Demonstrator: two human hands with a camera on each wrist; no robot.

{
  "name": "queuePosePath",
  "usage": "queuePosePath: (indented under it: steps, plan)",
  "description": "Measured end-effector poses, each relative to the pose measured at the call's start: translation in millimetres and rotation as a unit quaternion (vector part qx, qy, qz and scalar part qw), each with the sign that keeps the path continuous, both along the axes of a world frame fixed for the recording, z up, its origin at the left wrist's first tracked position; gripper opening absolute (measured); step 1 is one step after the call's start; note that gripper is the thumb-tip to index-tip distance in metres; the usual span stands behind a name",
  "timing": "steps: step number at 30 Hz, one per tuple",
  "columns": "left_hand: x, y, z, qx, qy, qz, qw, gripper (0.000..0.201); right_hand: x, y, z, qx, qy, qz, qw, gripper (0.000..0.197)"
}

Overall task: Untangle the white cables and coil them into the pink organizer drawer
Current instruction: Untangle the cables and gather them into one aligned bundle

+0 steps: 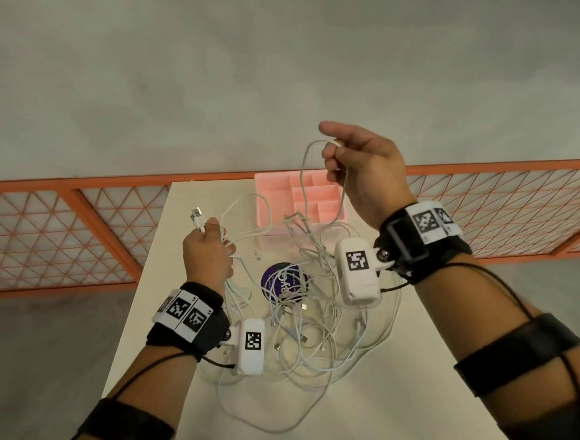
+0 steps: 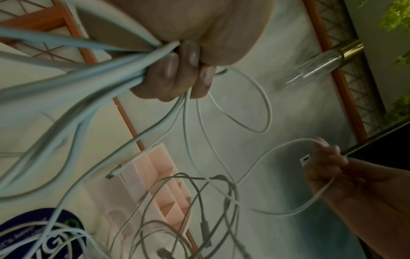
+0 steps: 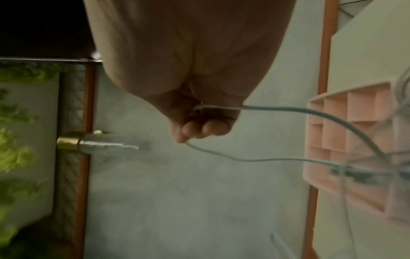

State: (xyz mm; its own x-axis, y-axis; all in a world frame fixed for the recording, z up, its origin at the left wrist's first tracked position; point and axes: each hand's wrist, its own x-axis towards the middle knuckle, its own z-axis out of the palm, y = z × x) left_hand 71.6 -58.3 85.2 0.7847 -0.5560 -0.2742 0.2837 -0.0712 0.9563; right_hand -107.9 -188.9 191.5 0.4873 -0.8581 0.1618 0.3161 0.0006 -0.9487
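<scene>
A tangle of white cables point(image 1: 306, 325) lies on the white table point(image 1: 381, 419). The pink organizer drawer point(image 1: 276, 193) with several compartments stands at the table's far edge. My left hand point(image 1: 208, 249) is raised over the table's left part and grips a bundle of cable strands point(image 2: 106, 77), with USB plugs point(image 1: 196, 216) sticking up from the fist. My right hand point(image 1: 357, 167) is lifted above the drawer and pinches one white cable loop point(image 1: 307, 170), which hangs down to the tangle. In the right wrist view the fingers point(image 3: 199, 129) curl round that cable point(image 3: 310, 112).
A round dark purple sticker point(image 1: 282, 278) lies on the table under the cables. An orange lattice railing point(image 1: 59, 236) runs behind the table on both sides. Beyond it is grey floor point(image 1: 271, 66). Green plants point(image 3: 15, 149) show in the right wrist view.
</scene>
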Motion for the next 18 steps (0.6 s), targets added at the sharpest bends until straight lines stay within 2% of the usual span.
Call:
queuePosePath:
  steps: [1, 3, 4, 6, 8, 10, 12, 15, 16, 18]
  plan:
    - [-0.2, -0.1, -1.8, 0.002, -0.001, -0.002, 1.0, 0.034, -0.8, -1.9, 2.6, 0.012, 0.03, -0.006, 0.999, 0.037]
    - [-1.6, -1.0, -2.9, 0.001, -0.002, -0.004, 1.0, 0.034, -3.1, -2.5, 0.8, -0.021, 0.192, -0.028, 0.981, 0.032]
    - [-2.7, -1.5, -2.3, -0.001, -0.001, -0.006, 1.0, 0.034, -4.9, -1.0, -3.1, -0.059, 0.301, -0.022, 0.952, 0.026]
    - [-4.8, -3.0, -1.3, -0.004, -0.001, -0.007, 1.0, 0.035, -8.0, 2.8, -15.2, -0.111, 0.485, 0.041, 0.866, 0.027]
    - [-7.3, -4.0, -0.8, -0.003, -0.006, -0.009, 1.0, 0.035, -10.5, 6.8, -31.6, -0.122, 0.572, 0.092, 0.806, 0.034]
    - [-10.2, -4.8, -1.7, 0.004, -0.014, -0.014, 1.0, 0.035, -11.0, 9.0, -47.4, -0.108, 0.602, 0.107, 0.784, 0.036]
    - [-12.2, -4.8, -3.5, 0.01, -0.025, -0.02, 0.999, 0.035, -11.1, 9.5, -60.2, -0.036, 0.595, 0.11, 0.795, 0.03]
    - [-12.4, -3.2, -6.1, 0.017, -0.029, -0.025, 0.999, 0.034, -14.5, -0.1, -71.4, 0.05, 0.517, 0.037, 0.854, 0.025]
    - [-11.7, -2.8, -7.0, 0.017, -0.03, -0.026, 0.999, 0.034, -16.0, -4.7, -71.5, 0.042, 0.465, -0.022, 0.884, 0.026]
    - [-10.4, -1.6, -8.4, 0.017, -0.029, -0.028, 0.999, 0.034, -18.9, -10.0, -63.6, 0.001, 0.292, -0.158, 0.943, 0.027]
